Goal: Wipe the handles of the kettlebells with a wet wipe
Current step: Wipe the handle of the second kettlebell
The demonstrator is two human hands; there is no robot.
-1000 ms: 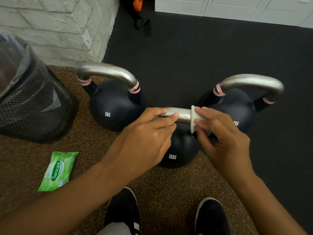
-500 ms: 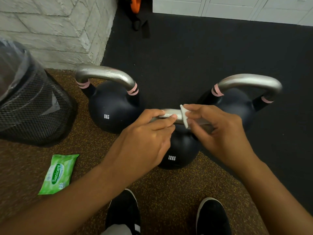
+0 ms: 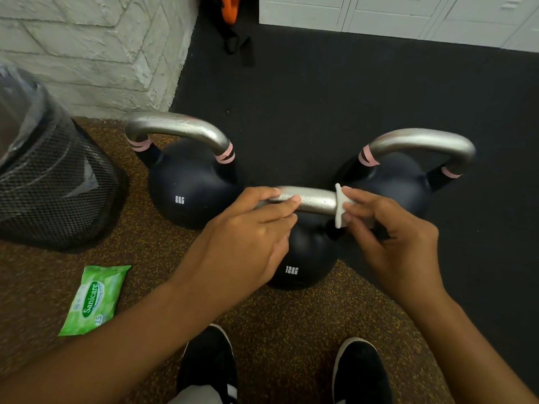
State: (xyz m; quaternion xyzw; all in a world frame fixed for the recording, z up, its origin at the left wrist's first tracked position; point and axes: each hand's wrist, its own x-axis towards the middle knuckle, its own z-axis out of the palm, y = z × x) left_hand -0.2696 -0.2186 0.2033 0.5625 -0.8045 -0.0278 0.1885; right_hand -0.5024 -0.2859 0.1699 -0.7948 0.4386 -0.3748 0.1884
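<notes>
Where half a second ago the wet wipe (image 3: 339, 206) sat near the middle of the 12KG kettlebell (image 3: 303, 258) handle (image 3: 313, 201), it now lies further toward the handle's right end, carried there by the right hand (image 3: 393, 240), while the left hand (image 3: 250, 240) has stayed at the handle's left end. The wipe is a thin white folded strip, wrapped over the bar and pinched there between the right thumb and fingers. The left hand's fingers are curled over the bar, gripping it. The handle is rough, matte silver metal bent into a loop; the bell below is a smooth black ball with white lettering. Two more kettlebells stand just behind on the floor, the 8KG kettlebell (image 3: 186, 185) to the left and another kettlebell (image 3: 399, 182) to the right, each with pink bands at the handle's feet. The near floor (image 3: 291, 322) is brown speckled rubber; the far part is black. A glossy green wipes packet (image 3: 94, 300) lies toward the floor's left edge, near a black mesh bin (image 3: 55, 199)
</notes>
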